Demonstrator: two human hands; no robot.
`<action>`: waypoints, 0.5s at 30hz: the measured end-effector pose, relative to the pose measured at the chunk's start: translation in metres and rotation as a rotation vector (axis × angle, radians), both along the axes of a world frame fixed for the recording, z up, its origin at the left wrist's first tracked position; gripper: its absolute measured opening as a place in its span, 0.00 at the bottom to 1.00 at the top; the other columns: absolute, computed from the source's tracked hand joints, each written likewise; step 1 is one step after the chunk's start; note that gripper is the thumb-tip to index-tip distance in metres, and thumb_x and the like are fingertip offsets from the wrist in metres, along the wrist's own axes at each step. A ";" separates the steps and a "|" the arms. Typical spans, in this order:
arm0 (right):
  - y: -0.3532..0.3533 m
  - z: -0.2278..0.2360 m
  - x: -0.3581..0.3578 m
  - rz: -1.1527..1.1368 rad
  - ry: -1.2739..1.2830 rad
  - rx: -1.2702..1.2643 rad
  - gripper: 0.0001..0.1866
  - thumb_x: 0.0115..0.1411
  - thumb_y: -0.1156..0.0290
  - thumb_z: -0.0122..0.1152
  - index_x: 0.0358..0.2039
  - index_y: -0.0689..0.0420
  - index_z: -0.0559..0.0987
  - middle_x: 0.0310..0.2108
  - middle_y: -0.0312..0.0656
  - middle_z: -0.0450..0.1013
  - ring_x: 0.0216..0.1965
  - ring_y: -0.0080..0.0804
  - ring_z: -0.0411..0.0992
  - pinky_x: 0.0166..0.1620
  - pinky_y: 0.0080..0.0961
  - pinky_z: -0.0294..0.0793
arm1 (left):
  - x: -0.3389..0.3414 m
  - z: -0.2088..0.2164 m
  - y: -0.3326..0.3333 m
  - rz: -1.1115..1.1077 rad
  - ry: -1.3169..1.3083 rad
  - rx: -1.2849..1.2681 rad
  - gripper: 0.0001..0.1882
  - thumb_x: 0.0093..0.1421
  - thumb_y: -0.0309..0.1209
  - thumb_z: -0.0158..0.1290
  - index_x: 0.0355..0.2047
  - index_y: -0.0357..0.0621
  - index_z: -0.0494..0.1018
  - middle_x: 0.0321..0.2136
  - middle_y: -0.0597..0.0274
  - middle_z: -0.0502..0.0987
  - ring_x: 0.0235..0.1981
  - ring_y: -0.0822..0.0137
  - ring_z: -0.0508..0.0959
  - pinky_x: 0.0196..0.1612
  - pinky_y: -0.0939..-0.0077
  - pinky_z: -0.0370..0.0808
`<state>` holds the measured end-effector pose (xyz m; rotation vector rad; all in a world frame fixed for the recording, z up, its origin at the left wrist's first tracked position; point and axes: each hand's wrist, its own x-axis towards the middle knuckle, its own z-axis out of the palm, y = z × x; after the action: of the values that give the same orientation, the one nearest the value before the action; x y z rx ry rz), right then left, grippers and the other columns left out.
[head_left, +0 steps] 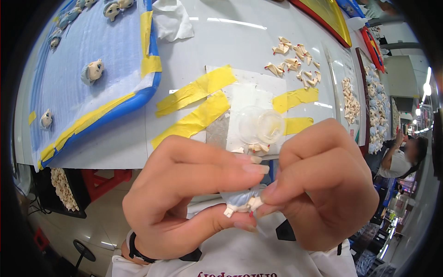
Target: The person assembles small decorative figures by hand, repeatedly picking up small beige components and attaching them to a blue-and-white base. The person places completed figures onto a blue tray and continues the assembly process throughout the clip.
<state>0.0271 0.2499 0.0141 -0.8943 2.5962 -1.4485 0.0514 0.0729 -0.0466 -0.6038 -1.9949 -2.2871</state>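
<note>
Close to my body, my left hand [184, 194] pinches a small blue-and-cream doll piece [239, 198] between its thumb and fingers. It looks like a doll head with blue hair, but my fingers cover much of it. From the other side, my right hand [323, 184] is closed, thumb and forefinger pinching a small cream part [255, 202] against the doll piece. A red tip [251, 214] shows just below that part. Beyond my hands stands a clear plastic cup [262, 125], with a few small cream parts [259, 147] in front of it.
A blue-rimmed tray [154, 87] with doll heads [93, 71] lies at left. Yellow tape [196, 90] holds a white sheet on the table. Cream parts [293, 60] lie scattered at far right, with more doll heads [376, 106] beyond. Another person [399, 159] sits at right.
</note>
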 end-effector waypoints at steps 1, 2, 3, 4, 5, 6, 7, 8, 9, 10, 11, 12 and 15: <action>0.001 0.000 -0.001 0.015 0.072 0.024 0.12 0.42 0.83 0.64 0.27 0.55 0.72 0.24 0.37 0.65 0.24 0.23 0.62 0.27 0.16 0.62 | 0.002 0.008 -0.001 0.037 0.025 -0.099 0.18 0.42 0.27 0.63 0.33 0.34 0.72 0.33 0.48 0.72 0.35 0.64 0.72 0.40 0.77 0.68; 0.001 0.000 -0.002 0.032 0.112 0.028 0.13 0.43 0.84 0.63 0.27 0.55 0.72 0.23 0.37 0.65 0.23 0.24 0.62 0.26 0.16 0.62 | 0.005 0.012 -0.001 0.067 0.042 -0.154 0.17 0.42 0.25 0.62 0.33 0.34 0.73 0.33 0.48 0.72 0.35 0.64 0.73 0.39 0.78 0.68; 0.002 0.000 -0.003 0.048 0.152 0.031 0.13 0.43 0.84 0.62 0.28 0.54 0.72 0.23 0.36 0.65 0.23 0.24 0.62 0.26 0.17 0.61 | 0.007 0.017 -0.001 0.098 0.057 -0.208 0.16 0.42 0.24 0.61 0.32 0.34 0.73 0.33 0.48 0.72 0.34 0.64 0.73 0.38 0.78 0.69; 0.003 -0.002 -0.003 0.055 0.162 0.025 0.13 0.43 0.85 0.62 0.28 0.54 0.72 0.23 0.36 0.65 0.23 0.24 0.62 0.26 0.17 0.61 | 0.008 0.017 0.002 0.111 0.069 -0.209 0.15 0.41 0.22 0.60 0.32 0.34 0.73 0.32 0.48 0.72 0.34 0.64 0.73 0.38 0.79 0.69; 0.003 -0.004 -0.003 0.058 0.172 0.020 0.14 0.42 0.85 0.61 0.28 0.54 0.72 0.23 0.36 0.66 0.22 0.24 0.62 0.26 0.18 0.61 | 0.008 0.016 0.003 0.124 0.080 -0.209 0.15 0.41 0.20 0.60 0.32 0.34 0.74 0.32 0.48 0.72 0.34 0.64 0.73 0.37 0.79 0.69; 0.004 -0.005 -0.004 0.067 0.181 0.008 0.14 0.42 0.85 0.61 0.28 0.54 0.72 0.23 0.36 0.66 0.22 0.24 0.62 0.26 0.18 0.61 | 0.007 0.011 0.005 0.139 0.137 -0.193 0.16 0.39 0.18 0.58 0.32 0.34 0.74 0.31 0.49 0.72 0.33 0.64 0.73 0.36 0.80 0.70; 0.004 -0.007 -0.004 0.072 0.190 -0.002 0.14 0.42 0.85 0.61 0.28 0.54 0.72 0.24 0.36 0.66 0.22 0.24 0.62 0.26 0.18 0.61 | 0.007 0.012 0.006 0.162 0.137 -0.213 0.16 0.39 0.18 0.59 0.32 0.34 0.74 0.31 0.49 0.72 0.32 0.64 0.73 0.36 0.80 0.70; 0.003 -0.008 -0.004 0.069 0.186 -0.009 0.14 0.41 0.85 0.61 0.28 0.54 0.72 0.24 0.37 0.67 0.22 0.24 0.62 0.26 0.18 0.62 | 0.009 0.014 0.007 0.185 0.137 -0.232 0.16 0.39 0.18 0.60 0.32 0.34 0.74 0.31 0.49 0.72 0.32 0.64 0.74 0.36 0.80 0.70; 0.003 -0.009 -0.004 0.061 0.184 -0.012 0.14 0.41 0.85 0.61 0.28 0.54 0.72 0.25 0.38 0.67 0.23 0.24 0.62 0.26 0.19 0.62 | 0.008 0.015 0.008 0.203 0.141 -0.246 0.16 0.38 0.19 0.60 0.32 0.34 0.74 0.31 0.49 0.72 0.32 0.64 0.74 0.36 0.80 0.71; 0.001 -0.010 -0.003 0.044 0.170 -0.012 0.14 0.40 0.85 0.62 0.27 0.55 0.72 0.25 0.38 0.67 0.23 0.25 0.63 0.27 0.19 0.62 | 0.006 0.014 0.007 0.179 0.141 -0.254 0.16 0.39 0.20 0.61 0.32 0.34 0.73 0.32 0.49 0.72 0.32 0.64 0.74 0.36 0.79 0.71; 0.001 -0.009 -0.005 0.027 0.182 -0.002 0.14 0.40 0.84 0.62 0.27 0.55 0.72 0.26 0.39 0.67 0.24 0.25 0.63 0.27 0.20 0.62 | 0.004 0.012 0.004 0.154 0.142 -0.261 0.17 0.40 0.21 0.62 0.33 0.34 0.73 0.32 0.50 0.71 0.32 0.63 0.74 0.35 0.79 0.72; 0.001 -0.009 -0.007 0.015 0.193 0.004 0.14 0.39 0.84 0.63 0.27 0.56 0.72 0.26 0.40 0.67 0.24 0.26 0.64 0.28 0.20 0.63 | 0.004 0.010 0.000 0.135 0.139 -0.272 0.18 0.40 0.22 0.63 0.33 0.34 0.72 0.33 0.50 0.70 0.32 0.63 0.74 0.35 0.78 0.72; 0.021 0.003 -0.029 -0.199 0.239 0.065 0.12 0.41 0.83 0.60 0.29 0.60 0.72 0.28 0.40 0.68 0.29 0.25 0.64 0.33 0.19 0.62 | 0.000 0.000 -0.007 0.100 0.107 -0.246 0.22 0.42 0.27 0.64 0.36 0.35 0.68 0.36 0.52 0.66 0.32 0.63 0.74 0.31 0.78 0.73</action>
<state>-0.0021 0.2711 0.0175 -0.8722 2.9647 -1.3644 0.0512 0.0660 -0.0469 -0.6105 -2.2164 -1.9275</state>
